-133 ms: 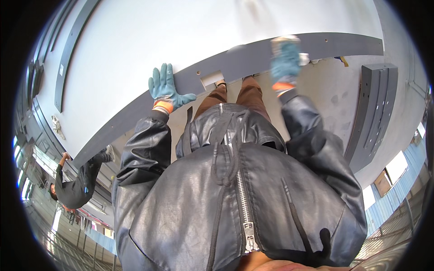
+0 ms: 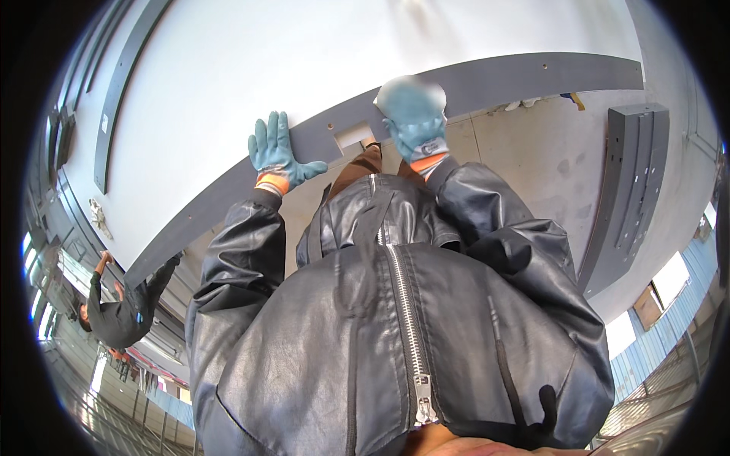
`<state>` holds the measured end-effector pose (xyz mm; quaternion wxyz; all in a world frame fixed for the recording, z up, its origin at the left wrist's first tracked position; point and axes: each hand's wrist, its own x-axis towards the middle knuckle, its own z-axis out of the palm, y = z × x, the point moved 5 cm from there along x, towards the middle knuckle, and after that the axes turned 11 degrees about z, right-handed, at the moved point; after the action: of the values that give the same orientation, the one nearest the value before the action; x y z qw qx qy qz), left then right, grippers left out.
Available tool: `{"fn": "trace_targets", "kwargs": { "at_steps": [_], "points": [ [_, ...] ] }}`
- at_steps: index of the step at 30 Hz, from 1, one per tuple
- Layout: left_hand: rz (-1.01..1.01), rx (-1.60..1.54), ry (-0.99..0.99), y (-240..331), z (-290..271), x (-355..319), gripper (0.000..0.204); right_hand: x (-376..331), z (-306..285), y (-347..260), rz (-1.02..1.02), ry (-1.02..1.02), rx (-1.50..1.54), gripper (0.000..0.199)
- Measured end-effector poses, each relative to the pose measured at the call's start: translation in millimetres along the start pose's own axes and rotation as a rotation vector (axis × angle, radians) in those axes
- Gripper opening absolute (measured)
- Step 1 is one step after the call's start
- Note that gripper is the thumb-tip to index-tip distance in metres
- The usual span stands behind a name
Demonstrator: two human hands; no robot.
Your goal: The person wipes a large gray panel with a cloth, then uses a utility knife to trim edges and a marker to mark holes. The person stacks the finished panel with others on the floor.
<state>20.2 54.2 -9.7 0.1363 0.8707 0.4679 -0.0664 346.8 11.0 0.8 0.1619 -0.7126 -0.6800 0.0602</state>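
Observation:
My left hand [image 2: 274,150], in a blue-green glove with an orange cuff, lies flat with fingers spread on a long dark grey panel [image 2: 319,140]. The thumb points right toward a rectangular cutout in the panel's near edge. Just past that cutout, my right hand [image 2: 417,129] wears a matching glove and presses a white cloth [image 2: 385,95] against the panel. Motion blurs its fingertips, and the cloth shows only around the glove's edges.
The panel rests along a wide white surface [image 2: 304,53]. Another grey strip [image 2: 125,91] lies at far left. Stacked grey panels [image 2: 627,182] stand at right. A person [image 2: 122,308] in dark clothing works by the panel's left end. White scraps [image 2: 521,104] lie beyond the near edge.
My right hand has slid left along the panel with the white cloth, from beyond the middle to near the cutout. My left hand stays in place.

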Motion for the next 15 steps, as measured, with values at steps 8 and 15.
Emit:
{"fn": "trace_targets", "kwargs": {
  "at_steps": [8, 15],
  "points": [
    [0.015, -0.011, 0.024, 13, 4, -21, 0.157, 45, -63, 135, 0.105, 0.276, -0.183, 0.043],
    [0.034, 0.001, 0.039, 13, 5, -10, 0.157, 14, -8, -56, -0.137, 0.221, 0.098, 0.027]
  ]
}}
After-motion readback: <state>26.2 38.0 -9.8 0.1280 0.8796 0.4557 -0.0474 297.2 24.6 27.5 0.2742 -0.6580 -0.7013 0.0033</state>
